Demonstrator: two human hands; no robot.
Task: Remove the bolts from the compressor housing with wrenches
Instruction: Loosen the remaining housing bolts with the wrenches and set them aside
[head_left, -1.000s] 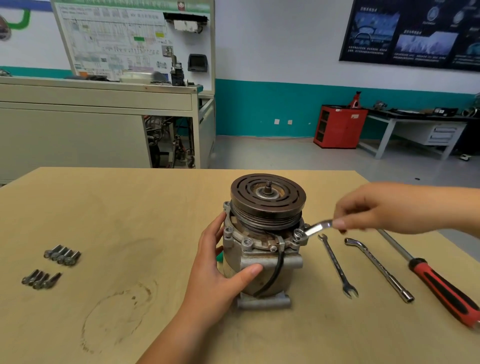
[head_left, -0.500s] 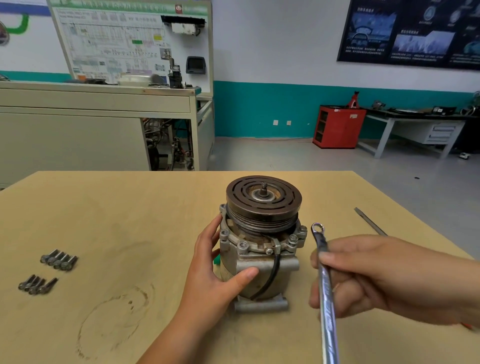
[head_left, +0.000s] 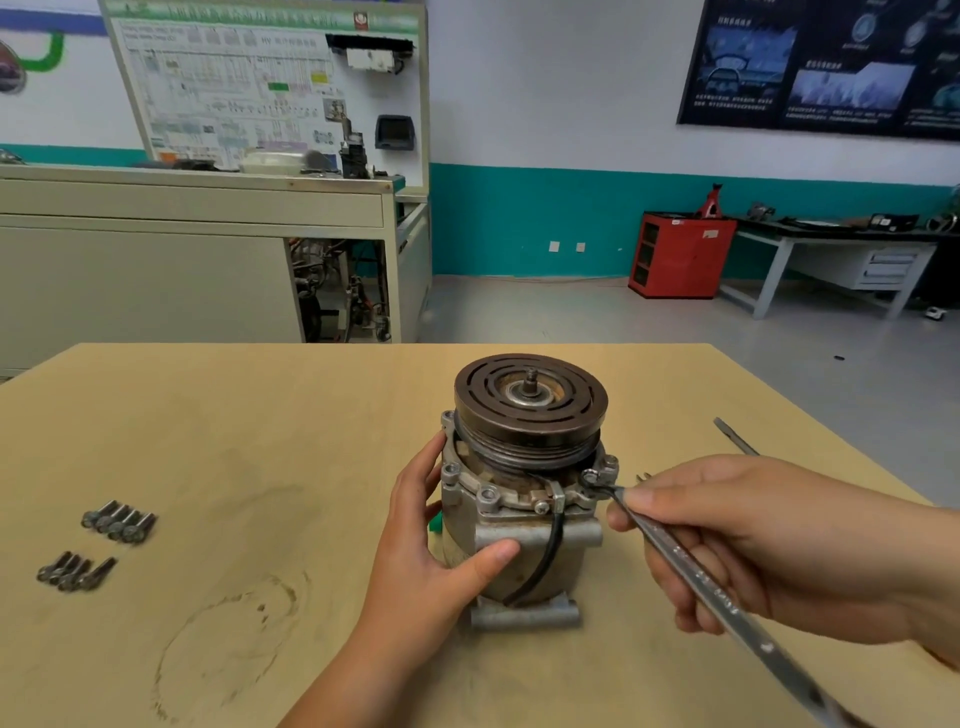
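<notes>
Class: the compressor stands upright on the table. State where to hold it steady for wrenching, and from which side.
Likely the round compressor body below the bolted flange, from the left: the wrench sits on a right-side bolt, the cable runs down the front. The left hand holds there.

single head-worn wide-angle view, facing forward and down over the counter (head_left: 234, 441), near the compressor (head_left: 530, 415) at frame centre, left hand (head_left: 431, 561) in from the bottom edge, right hand (head_left: 753, 551) from the right, wrench (head_left: 696, 582) cut off at bottom right corner, workshop wall (head_left: 545, 104) across the top
</notes>
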